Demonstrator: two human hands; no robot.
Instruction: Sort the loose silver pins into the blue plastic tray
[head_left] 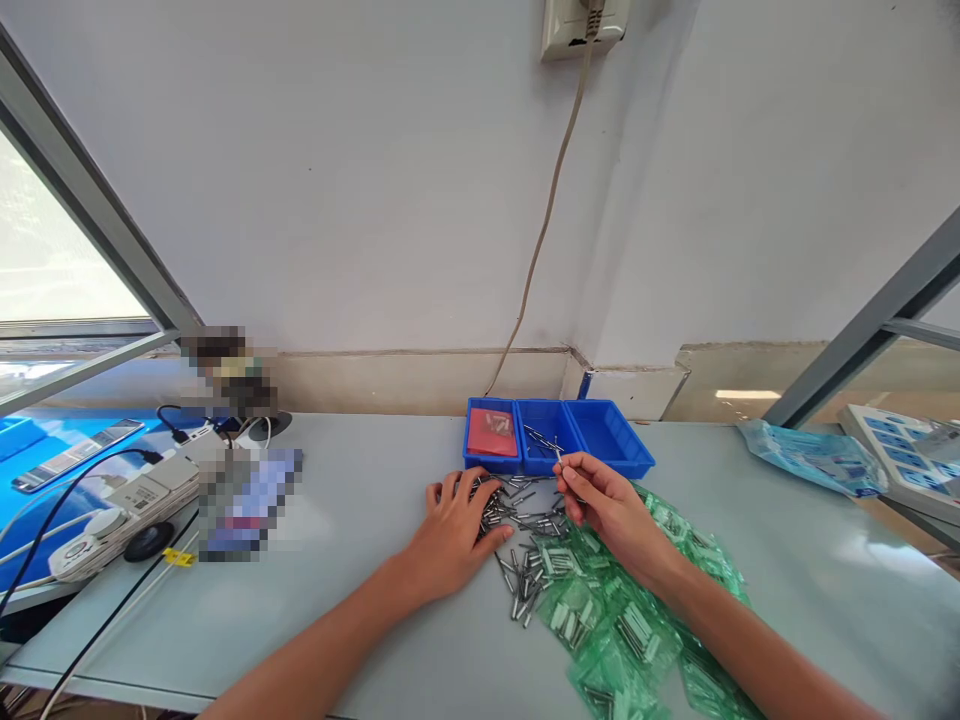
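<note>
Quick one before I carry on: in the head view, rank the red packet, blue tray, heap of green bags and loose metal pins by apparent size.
1. heap of green bags, partly nearer the camera
2. blue tray
3. loose metal pins, partly hidden
4. red packet

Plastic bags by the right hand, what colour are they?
The plastic bags are see-through green, best seen in the head view.

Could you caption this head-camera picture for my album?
Left hand at loose metal pins, right hand pinching a slim piece by the blue bins, green bags of pins nearby.
</note>
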